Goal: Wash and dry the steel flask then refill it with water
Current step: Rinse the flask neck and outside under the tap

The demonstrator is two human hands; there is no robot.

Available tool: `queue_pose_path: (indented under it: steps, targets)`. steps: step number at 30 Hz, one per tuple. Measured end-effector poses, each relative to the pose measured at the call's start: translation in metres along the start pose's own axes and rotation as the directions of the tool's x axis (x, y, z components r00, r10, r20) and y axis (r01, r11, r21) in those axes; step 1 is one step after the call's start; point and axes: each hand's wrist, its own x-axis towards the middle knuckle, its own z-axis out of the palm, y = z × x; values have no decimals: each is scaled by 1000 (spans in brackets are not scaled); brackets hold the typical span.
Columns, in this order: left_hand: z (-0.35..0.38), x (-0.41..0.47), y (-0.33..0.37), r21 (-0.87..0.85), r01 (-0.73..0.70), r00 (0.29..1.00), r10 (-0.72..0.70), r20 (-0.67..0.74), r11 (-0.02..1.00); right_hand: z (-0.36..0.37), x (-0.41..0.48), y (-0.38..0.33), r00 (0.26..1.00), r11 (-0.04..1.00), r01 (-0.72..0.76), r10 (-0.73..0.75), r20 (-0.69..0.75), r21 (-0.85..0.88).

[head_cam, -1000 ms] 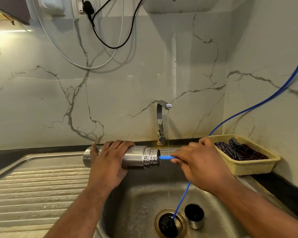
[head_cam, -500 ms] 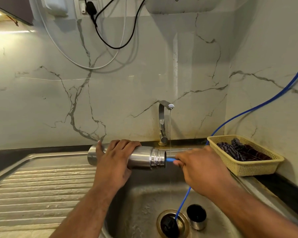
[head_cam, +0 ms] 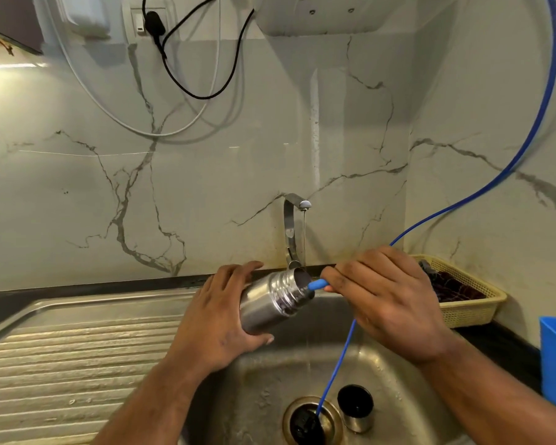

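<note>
gripping the wet steel flask (head_cam: 270, 303) mid-body over the sink (head_cam: 398, 396), left hand (head_cam: 219, 319) wraps it; right hand (head_cam: 385, 300) pinches the blue tube (head_cam: 316, 285) at its mouth; likely slippery, rigid.

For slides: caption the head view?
Left hand holds steel flask over the sink; right hand points blue tube at its mouth.
</note>
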Motion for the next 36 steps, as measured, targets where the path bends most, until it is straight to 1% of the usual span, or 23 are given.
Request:
queue_pose_path:
  steps: [3,4,6,7,8,9,11,12,13,15,16,17,18,19,20,23,24,26,29,32,34,35,36]
  targets:
    - [0,-2,2,70,0,1000,2,-30,998,3,2,-7,960,982,-165,139,243,89]
    - [2,-1,1,160,-16,998,24,-51,987,3,4,-13,839,908,-391,285,464,149]
    - [4,0,-2,302,-58,996,77,-52,952,9,-1,-21,493,511,-815,367,789,272]
    - [5,2,-3,319,-65,995,85,-47,945,13,-6,-22,429,389,-875,350,833,287]
    - [5,2,-4,319,-60,996,79,-47,946,15,-7,-20,459,431,-851,333,823,300]
    - [5,2,-5,315,-46,996,66,-52,948,17,-9,-16,545,578,-762,330,770,292]
    - [7,2,-6,312,-16,997,40,-70,950,15,-5,-10,755,851,-469,247,608,236]
    - [7,2,-7,309,-8,996,34,-79,951,15,-2,-7,840,916,-328,172,515,229]
    - [7,2,-7,305,0,996,26,-82,952,15,-1,-6,880,944,-244,121,458,220]
    - [5,2,-7,308,7,997,18,-79,951,12,3,-12,808,895,-354,146,571,271]
    - [4,3,-7,328,-6,996,36,-85,945,9,3,-15,686,748,-568,200,700,343]
    - [4,3,-5,355,-38,993,75,-92,934,7,2,-16,480,451,-817,188,857,359]
    - [5,3,-5,373,-72,989,114,-92,925,6,1,-17,263,127,-960,100,960,249]
    - [5,4,-5,380,-94,986,138,-92,920,5,0,-17,176,-45,-983,21,984,176]
    - [5,4,-4,382,-94,986,138,-90,919,5,-2,-16,196,-41,-980,26,980,197]
    - [7,4,-4,382,-35,994,70,-78,923,6,1,-17,510,629,-721,199,837,290]
    - [8,4,-5,368,-14,996,46,-77,930,2,6,-18,592,772,-582,186,784,256]
    - [7,5,-7,326,-8,998,28,-59,945,-2,14,-22,651,863,-454,150,744,224]
    - [5,3,-12,251,-132,991,123,51,959,-5,10,-23,583,809,-495,38,812,318]
    - [3,4,-12,134,-208,976,196,93,969,-6,5,-4,433,420,-815,-13,901,398]
    - [3,4,-11,174,-188,982,186,32,967,-1,0,2,384,204,-904,-1,923,376]
    - [5,5,-10,220,-164,986,167,6,962,2,-1,2,410,242,-889,38,911,390]
    - [6,4,-9,256,-133,990,139,-5,958,5,-3,0,466,379,-832,86,880,404]
